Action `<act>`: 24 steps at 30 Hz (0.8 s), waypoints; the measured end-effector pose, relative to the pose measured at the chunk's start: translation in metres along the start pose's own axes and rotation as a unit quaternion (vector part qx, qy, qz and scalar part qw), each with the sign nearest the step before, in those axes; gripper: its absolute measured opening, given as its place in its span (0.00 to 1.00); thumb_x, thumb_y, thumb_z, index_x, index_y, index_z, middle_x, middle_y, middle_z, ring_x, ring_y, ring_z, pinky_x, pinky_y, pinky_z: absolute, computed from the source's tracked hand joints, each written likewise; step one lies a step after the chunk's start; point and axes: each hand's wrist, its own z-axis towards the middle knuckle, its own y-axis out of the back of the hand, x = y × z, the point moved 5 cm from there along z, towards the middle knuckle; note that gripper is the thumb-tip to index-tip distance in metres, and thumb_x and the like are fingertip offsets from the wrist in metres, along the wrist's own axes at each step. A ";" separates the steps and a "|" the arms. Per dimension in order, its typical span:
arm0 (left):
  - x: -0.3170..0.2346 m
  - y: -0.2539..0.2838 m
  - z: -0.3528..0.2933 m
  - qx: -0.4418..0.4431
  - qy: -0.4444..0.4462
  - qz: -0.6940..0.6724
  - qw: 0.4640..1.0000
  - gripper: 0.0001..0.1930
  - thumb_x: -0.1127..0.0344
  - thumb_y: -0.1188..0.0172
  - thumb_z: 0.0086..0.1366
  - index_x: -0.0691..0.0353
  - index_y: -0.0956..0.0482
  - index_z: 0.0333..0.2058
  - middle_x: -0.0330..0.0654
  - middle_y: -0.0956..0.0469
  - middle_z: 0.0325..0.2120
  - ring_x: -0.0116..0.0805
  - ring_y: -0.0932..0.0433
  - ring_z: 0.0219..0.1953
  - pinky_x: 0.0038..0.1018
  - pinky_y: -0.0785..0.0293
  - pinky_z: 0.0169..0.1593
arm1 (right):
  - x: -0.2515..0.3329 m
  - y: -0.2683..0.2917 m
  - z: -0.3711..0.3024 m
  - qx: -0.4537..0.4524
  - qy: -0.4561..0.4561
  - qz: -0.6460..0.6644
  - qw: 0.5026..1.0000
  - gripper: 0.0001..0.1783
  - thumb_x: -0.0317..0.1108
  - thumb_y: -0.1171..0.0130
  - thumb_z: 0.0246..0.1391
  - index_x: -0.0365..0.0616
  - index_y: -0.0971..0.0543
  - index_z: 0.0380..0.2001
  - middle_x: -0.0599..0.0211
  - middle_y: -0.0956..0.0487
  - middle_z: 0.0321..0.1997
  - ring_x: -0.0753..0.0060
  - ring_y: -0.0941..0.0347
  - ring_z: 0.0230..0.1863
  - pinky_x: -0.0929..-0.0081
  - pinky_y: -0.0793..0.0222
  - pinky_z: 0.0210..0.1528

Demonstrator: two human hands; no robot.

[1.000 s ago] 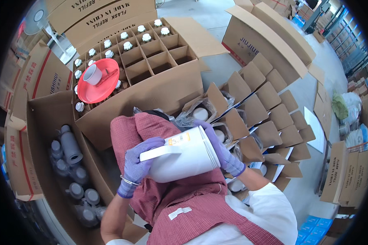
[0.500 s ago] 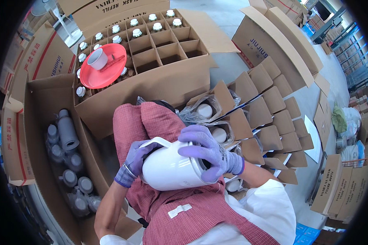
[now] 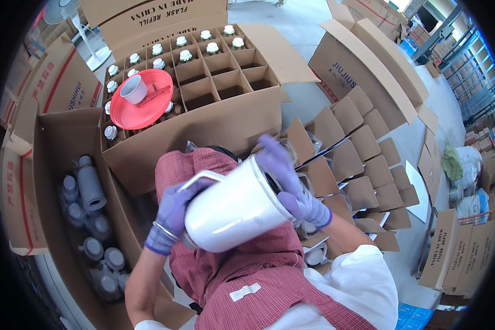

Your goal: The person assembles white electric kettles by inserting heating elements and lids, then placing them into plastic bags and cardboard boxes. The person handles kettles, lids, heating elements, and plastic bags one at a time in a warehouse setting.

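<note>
The person is sitting with a white flask body [image 3: 234, 212] lying tilted across the lap, over a red checked apron [image 3: 269, 275]. The left hand [image 3: 173, 212], in a purple glove, is gripping the flask's base end beside its pale handle [image 3: 201, 179], fingers clenched around it. The right hand [image 3: 289, 184], also gloved in purple, is pressing against the flask's open mouth; its fingers are blurring, spread over the rim, so whether they are clasping it or only resting there cannot be told.

Ahead of the knees a large cardboard box with dividers [image 3: 203, 126] is standing on the floor, its far cells holding bottles with white caps [image 3: 184, 55]. A red plastic lid [image 3: 140, 102] is lying across its left cells, with a small white cup [image 3: 133, 89] on top. At the person's left, another open carton [image 3: 49, 165] is holding grey flask parts [image 3: 91, 190]. At the right, a carton with raised cardboard partitions [image 3: 363, 159] is standing just beside the right arm.
</note>
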 end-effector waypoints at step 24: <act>-0.012 0.031 0.002 -0.129 -0.124 0.043 0.983 0.16 0.65 0.49 0.67 0.71 0.16 0.40 0.40 0.17 0.37 0.28 0.20 0.41 0.26 0.25 0.46 | -0.002 -0.011 0.056 0.032 0.064 -0.054 0.996 0.38 0.42 0.45 0.61 0.39 0.43 0.69 0.49 0.41 0.70 0.50 0.45 0.71 0.61 0.48 0.70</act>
